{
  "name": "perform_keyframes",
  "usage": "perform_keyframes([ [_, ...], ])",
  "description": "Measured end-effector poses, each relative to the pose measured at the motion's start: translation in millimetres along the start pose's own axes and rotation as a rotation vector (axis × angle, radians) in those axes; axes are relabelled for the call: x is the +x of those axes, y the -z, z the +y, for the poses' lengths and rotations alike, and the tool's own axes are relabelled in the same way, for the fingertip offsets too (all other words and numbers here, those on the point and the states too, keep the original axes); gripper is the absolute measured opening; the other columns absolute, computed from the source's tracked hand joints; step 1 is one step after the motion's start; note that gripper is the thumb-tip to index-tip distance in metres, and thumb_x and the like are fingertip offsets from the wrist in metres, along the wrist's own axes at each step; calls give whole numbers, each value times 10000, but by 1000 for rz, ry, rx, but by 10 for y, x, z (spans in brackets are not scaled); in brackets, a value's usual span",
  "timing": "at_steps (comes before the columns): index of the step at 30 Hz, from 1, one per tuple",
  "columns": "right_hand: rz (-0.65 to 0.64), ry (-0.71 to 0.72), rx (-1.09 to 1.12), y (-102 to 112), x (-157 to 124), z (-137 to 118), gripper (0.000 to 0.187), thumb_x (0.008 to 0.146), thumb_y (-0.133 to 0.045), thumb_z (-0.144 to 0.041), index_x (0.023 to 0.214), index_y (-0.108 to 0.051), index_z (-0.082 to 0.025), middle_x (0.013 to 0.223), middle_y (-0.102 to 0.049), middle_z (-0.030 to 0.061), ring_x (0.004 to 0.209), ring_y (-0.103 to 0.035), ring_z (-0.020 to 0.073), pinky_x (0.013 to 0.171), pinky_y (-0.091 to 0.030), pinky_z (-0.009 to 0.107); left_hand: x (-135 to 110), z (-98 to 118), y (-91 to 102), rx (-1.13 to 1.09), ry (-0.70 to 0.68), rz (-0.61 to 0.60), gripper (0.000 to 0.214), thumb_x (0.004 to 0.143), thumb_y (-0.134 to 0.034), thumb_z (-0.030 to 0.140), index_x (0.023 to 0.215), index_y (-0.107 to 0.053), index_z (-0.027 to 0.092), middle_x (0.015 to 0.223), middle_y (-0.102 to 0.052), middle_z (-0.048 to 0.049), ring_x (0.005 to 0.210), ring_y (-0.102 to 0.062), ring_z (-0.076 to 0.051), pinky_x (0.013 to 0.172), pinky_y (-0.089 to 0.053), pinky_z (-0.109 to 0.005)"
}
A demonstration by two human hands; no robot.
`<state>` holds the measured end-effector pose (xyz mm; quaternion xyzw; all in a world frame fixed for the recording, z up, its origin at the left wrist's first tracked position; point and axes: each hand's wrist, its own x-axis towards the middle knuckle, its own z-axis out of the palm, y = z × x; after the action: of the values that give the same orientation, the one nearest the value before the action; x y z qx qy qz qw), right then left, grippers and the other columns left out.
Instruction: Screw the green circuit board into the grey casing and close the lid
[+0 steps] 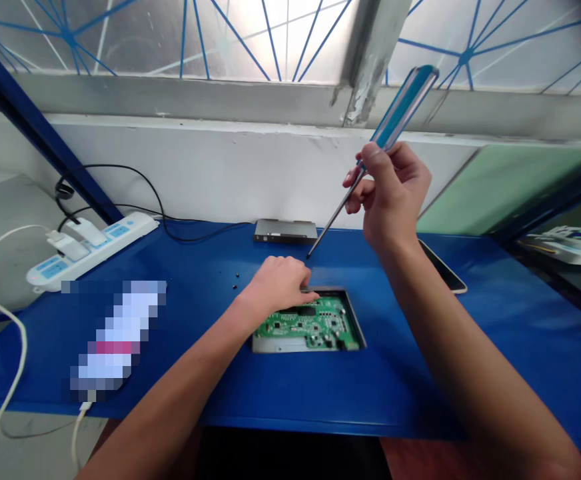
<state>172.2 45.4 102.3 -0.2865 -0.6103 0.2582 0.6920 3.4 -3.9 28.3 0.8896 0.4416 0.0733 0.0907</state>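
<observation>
My right hand (393, 193) is raised above the table, fingers closed around a screwdriver (403, 110) with a blue and clear handle. Its long shaft slants down to the left, and the dark tip hangs above the table beyond my left hand. Whether a screw sits on that tip is too small to tell. My left hand (283, 280) grips the far left edge of a shallow metal case (280, 345), thumb over the inside, other fingers partly hidden. A green circuit board (315, 325) lies in the case. Two small dark screws (237, 275) lie left of my hand.
A grey metal cover piece (285, 230) rests by the wall. On the left are a white power strip (95, 247) with plugs and cables, and a blurred-out phone (120, 333) on a cable. A dark flat device (443, 267) lies behind my right forearm on the blue table (290, 397).
</observation>
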Motion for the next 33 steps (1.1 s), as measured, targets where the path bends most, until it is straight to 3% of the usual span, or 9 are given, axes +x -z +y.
perform_keyframes([
  [6, 0, -37, -15, -45, -29, -29, 364, 867, -683, -601, 826, -526, -275, 669, -623, -23, 423, -522, 128, 408, -389, 311, -74, -253, 116, 26, 306, -68, 310, 756, -683, 451, 593, -590, 204, 647, -661, -92, 705, -682, -305, 667, -456, -386],
  [10, -59, -144, -33, -120, -85, -59, 361, 859, -674, -594, 866, -510, -273, 677, -632, -24, 432, -548, 123, 416, -431, 289, -124, -437, 147, -18, 415, -85, 398, 770, -661, 495, 514, -533, 218, 598, -622, -118, 716, -692, -364, 714, -486, -449],
  [15, -200, -258, -6, -244, -201, -50, 315, 883, -630, -549, 936, -473, -281, 743, -649, -16, 518, -626, 135, 510, -522, 313, -202, -690, 255, -158, 546, -110, 384, 807, -612, 452, 499, -620, 223, 533, -668, -67, 554, -666, -245, 638, -483, -355],
  [18, -268, -292, 38, -332, -292, -26, 297, 882, -632, -502, 926, -447, -274, 786, -663, -10, 560, -654, 139, 573, -561, 335, -294, -898, 350, -125, 628, 44, 269, 774, -633, 418, 584, -701, 240, 615, -729, -60, 610, -687, -251, 600, -460, -325],
  [21, -318, -314, 85, -418, -405, 29, 294, 890, -633, -476, 938, -428, -271, 801, -672, -23, 564, -657, 133, 598, -571, 335, -379, -1058, 410, -96, 645, 171, 376, 876, -534, 500, 675, -732, 250, 733, -770, -64, 703, -700, -257, 633, -456, -319],
  [27, -435, -358, 94, -543, -617, 195, 255, 953, -593, -449, 970, -426, -257, 847, -655, -5, 596, -659, 132, 615, -554, 341, -382, -1069, 409, -61, 674, 219, 425, 926, -480, 550, 787, -749, 251, 839, -779, -79, 816, -702, -287, 700, -454, -330],
  [33, -439, -370, 93, -591, -708, 307, 250, 963, -583, -454, 998, -422, -266, 890, -652, 3, 629, -665, 140, 662, -570, 362, -347, -1005, 401, -66, 658, 185, 413, 923, -494, 545, 800, -756, 250, 856, -772, -93, 850, -707, -310, 722, -463, -345],
])
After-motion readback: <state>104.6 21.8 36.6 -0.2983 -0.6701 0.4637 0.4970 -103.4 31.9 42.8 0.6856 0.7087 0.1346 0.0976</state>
